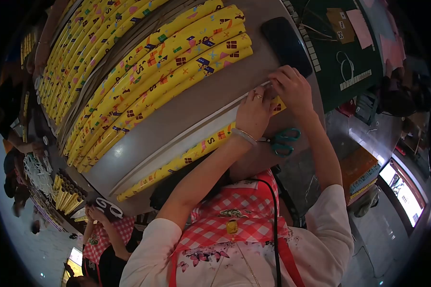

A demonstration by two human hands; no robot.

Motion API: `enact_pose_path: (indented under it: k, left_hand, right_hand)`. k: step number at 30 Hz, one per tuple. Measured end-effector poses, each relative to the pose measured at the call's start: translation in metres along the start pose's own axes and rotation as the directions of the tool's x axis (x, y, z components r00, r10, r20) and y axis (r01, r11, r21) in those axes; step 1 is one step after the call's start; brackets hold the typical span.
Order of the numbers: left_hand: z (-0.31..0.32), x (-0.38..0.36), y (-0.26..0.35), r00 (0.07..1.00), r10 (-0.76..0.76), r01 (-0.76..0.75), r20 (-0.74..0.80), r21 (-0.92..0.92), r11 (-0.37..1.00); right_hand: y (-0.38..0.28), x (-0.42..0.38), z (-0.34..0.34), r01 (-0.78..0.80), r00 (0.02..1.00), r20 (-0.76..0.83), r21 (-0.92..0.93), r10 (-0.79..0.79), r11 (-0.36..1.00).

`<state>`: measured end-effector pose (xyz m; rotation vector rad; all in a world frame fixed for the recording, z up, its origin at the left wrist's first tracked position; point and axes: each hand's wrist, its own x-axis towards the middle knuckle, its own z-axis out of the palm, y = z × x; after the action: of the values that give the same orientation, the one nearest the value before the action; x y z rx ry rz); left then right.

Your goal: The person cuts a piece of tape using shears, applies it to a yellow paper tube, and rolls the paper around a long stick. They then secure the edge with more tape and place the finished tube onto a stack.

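Observation:
A partly unrolled yellow printed paper roll (177,164) lies along the near table edge, its white inner side showing as a long strip. My left hand (254,111), wearing a ring and a bracelet, is closed over the right end of this roll, fingers curled at the strip's far edge. Beside it, my right hand (290,87) has its fingers bent together at the same end. Whatever lies between those fingertips is hidden or too small to name. Teal-handled scissors (285,142) rest on the table just below my hands.
Many finished yellow rolls (177,57) lie side by side across the table. A dark phone (286,45) lies beyond my right hand. A green mat (328,71) carries cards and a white loop. At lower left, a co-worker's hands (96,214) are near bundled rolls (67,193).

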<state>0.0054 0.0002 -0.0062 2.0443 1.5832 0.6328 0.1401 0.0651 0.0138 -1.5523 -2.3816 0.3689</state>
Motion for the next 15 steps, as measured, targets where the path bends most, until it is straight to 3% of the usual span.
enact_pose_path:
  k: [7,9,15]
  left_hand:
    - [0.0012,0.0006,-0.0005,1.000,0.002,-0.002,0.008,0.028,1.000]
    - [0.0018,0.0007,-0.0010,1.000,0.006,-0.006,0.004,0.054,0.998]
    - [-0.0010,0.0012,-0.0005,1.000,-0.014,0.015,0.027,-0.011,1.000]
  right_hand:
    - [-0.0043,-0.0029,-0.0080,-0.046,0.999,0.022,0.115,0.044,0.992]
    - [-0.0024,-0.0032,-0.0062,0.043,0.999,0.019,0.044,-0.043,0.998]
    - [-0.0013,0.0001,-0.0047,0.067,0.995,0.071,-0.020,-0.065,0.998]
